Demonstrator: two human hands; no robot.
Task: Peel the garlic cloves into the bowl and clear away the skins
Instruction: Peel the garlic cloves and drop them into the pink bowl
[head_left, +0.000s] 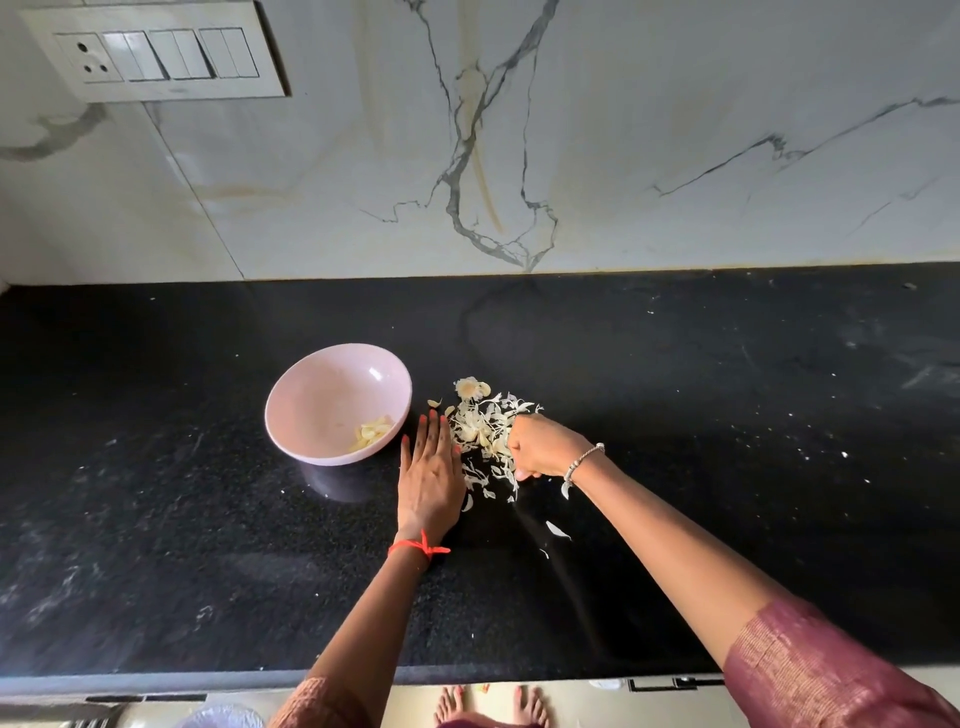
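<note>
My left hand (431, 467) lies flat on the worktop (727, 415), holding nothing. The skins (483, 431) lie between it and my right hand (540, 449), which curls over their right edge; I cannot tell if it grips any. Cloves (373, 434) sit in the bowl (322, 395), just left.

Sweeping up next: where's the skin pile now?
Middle of the head view, on the counter: the skins lie just right of the bowl, between the flat left hand and the curled right hand.
</note>
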